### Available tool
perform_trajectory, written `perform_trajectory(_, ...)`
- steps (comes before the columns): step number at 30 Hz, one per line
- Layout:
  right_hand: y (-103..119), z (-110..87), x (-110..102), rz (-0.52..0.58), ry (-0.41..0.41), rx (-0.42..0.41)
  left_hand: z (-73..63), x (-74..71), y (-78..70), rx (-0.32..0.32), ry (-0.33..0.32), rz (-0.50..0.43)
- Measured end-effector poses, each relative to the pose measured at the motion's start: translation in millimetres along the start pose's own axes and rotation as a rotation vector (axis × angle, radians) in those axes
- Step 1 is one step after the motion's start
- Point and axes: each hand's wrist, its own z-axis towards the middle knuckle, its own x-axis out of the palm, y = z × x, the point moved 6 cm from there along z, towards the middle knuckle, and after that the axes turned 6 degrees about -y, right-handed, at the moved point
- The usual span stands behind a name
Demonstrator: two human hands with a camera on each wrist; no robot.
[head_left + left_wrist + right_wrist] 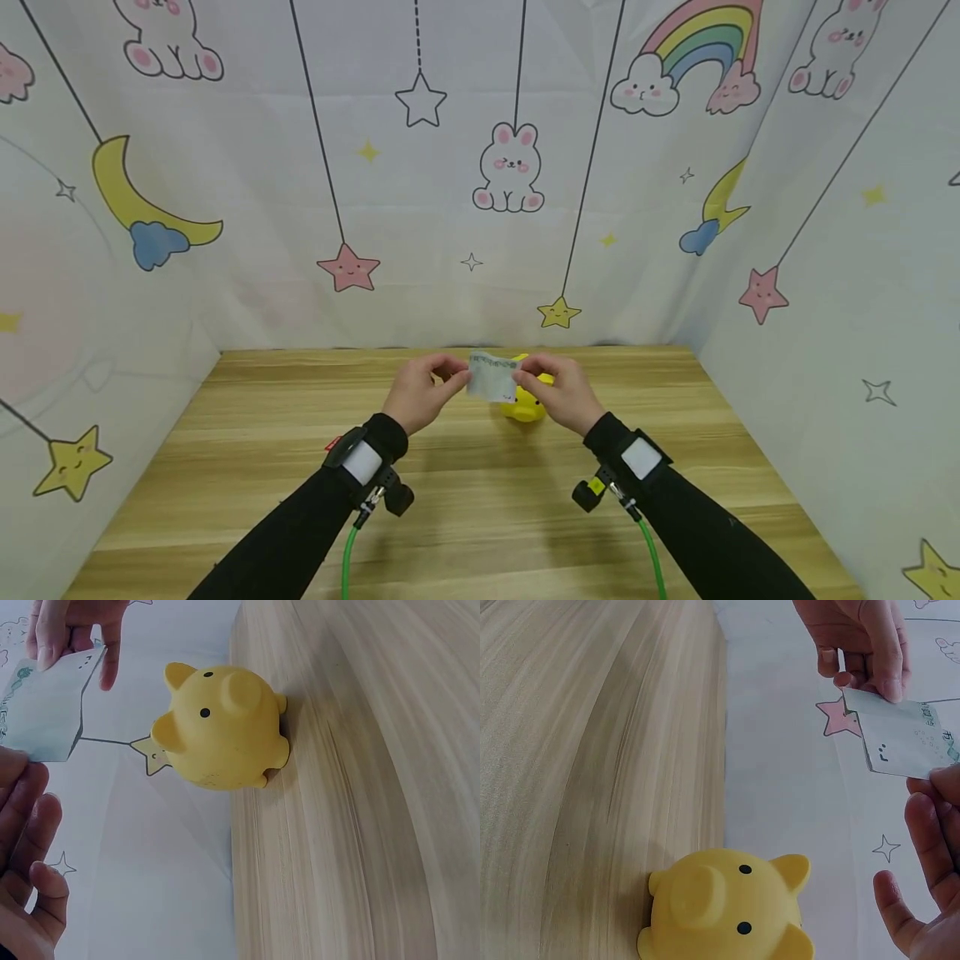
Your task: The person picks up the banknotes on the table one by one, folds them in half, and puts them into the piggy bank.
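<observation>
Both hands hold a pale green banknote (491, 379) up above the table, one at each side edge. My left hand (422, 389) pinches its left edge between thumb and fingers, and my right hand (558, 390) pinches the right edge. In the right wrist view the banknote (900, 735) looks folded, with layers showing along its lower side. Just behind it on the table stands a yellow piggy bank (225, 727), partly covered by the note and right hand in the head view. The piggy's snout and eyes face my side.
The wooden table (300, 467) reaches back to a white cloth backdrop (420, 183) printed with rabbits, stars and moons. More cloth rises along both sides. Each wrist wears a black strap and camera, and a green cable (350, 554) runs along the left forearm.
</observation>
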Motion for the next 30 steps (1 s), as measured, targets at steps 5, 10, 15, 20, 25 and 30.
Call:
perform_trajectory(5, -3.5, 1.0, -1.6, -0.009, -0.019, 0.004, -0.2, 1.8, -2.3, 0.031, -0.007, -0.010)
perform_trajectory(10, -7.0, 2.6, -2.3, -0.022, -0.059, -0.003, -1.4, 4.6, -6.5, 0.058, -0.050, 0.002)
perform_trajectory(15, -10.7, 5.9, -0.7, -0.028, -0.089, -0.015, -3.6, 8.0, -16.5, 0.157, -0.112, 0.104)
perform_trajectory(20, -13.6, 7.6, 1.0, -0.005, -0.106, 0.038, -6.0, 11.5, -23.0, 0.232, -0.170, 0.221)
perform_trajectory(25, -17.9, 9.4, 3.8, 0.024, -0.115, 0.088, -8.5, 15.0, -28.3, 0.292, -0.222, 0.293)
perform_trajectory(30, -19.1, 10.8, 5.6, 0.044, -0.132, 0.105, -9.8, 16.4, -33.0, 0.329, -0.268, 0.315)
